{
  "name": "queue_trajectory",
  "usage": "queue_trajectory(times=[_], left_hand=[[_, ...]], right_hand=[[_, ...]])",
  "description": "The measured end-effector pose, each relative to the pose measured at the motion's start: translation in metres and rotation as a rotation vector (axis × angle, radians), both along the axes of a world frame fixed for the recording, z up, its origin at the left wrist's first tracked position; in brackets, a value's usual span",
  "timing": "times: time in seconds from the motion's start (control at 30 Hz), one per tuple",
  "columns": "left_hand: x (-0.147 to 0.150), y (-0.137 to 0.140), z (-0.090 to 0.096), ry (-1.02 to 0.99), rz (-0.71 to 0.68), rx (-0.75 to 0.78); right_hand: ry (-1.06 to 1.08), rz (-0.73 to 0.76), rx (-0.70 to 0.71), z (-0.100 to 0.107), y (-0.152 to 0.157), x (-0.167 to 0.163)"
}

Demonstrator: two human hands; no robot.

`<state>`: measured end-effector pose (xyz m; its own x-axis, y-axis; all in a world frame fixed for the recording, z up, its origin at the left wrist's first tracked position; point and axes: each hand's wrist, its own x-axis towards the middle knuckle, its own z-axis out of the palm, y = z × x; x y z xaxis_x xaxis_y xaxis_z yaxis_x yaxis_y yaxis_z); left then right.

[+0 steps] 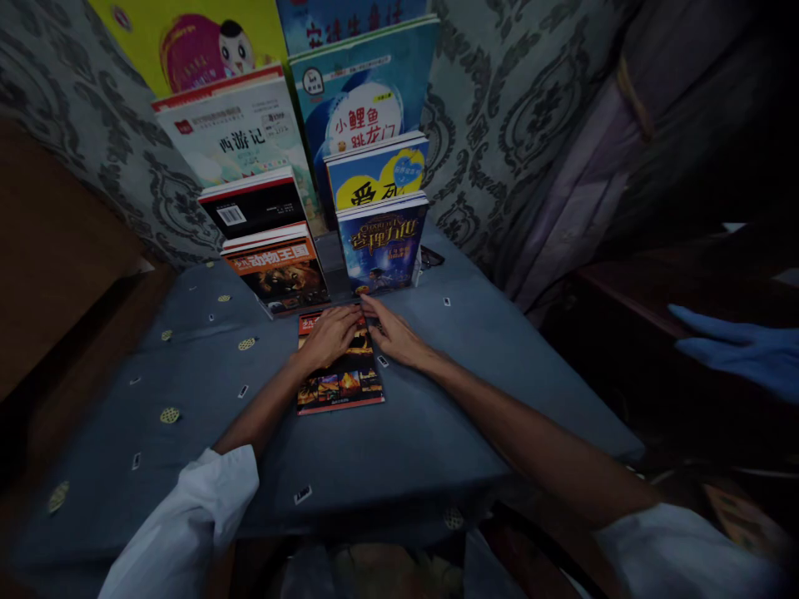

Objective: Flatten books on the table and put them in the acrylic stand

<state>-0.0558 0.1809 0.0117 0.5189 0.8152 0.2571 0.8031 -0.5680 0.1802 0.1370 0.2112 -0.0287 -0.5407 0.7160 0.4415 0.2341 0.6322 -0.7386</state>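
A book [342, 384] with a dark cover, a red lower edge and small photos lies flat on the blue-grey tablecloth. Across its upper part rests my left hand [334, 334], palm down with fingers stretched to the right. My right hand [392, 334] is at the book's upper right edge, its fingers extended and nearly meeting the left fingertips. Whether the right fingertips press on the cover, I cannot tell. Just behind both hands stand an orange-black book with a lion [280, 274] and a blue book [382, 249], both upright in a rack.
Taller rows behind hold a pale book [243, 133], a teal book [368, 96] and a yellow book [200, 42]. Dark glasses [432, 258] lie right of the rack. Patterned wallpaper [518, 108] is behind. A blue object shaped like a glove [749, 345] shows at the right.
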Motion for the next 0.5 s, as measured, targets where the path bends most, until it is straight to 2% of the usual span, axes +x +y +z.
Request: queue_trajectory(times=[0.3,0.5], left_hand=[[-0.003,-0.014,-0.001,-0.070,-0.052,-0.007],[-0.001,-0.038,-0.001,-0.086,-0.136,-0.012]], right_hand=[[-0.048,-0.014,0.041,-0.003,0.001,-0.001],[-0.093,-0.036,0.068,-0.003,0.001,-0.002]])
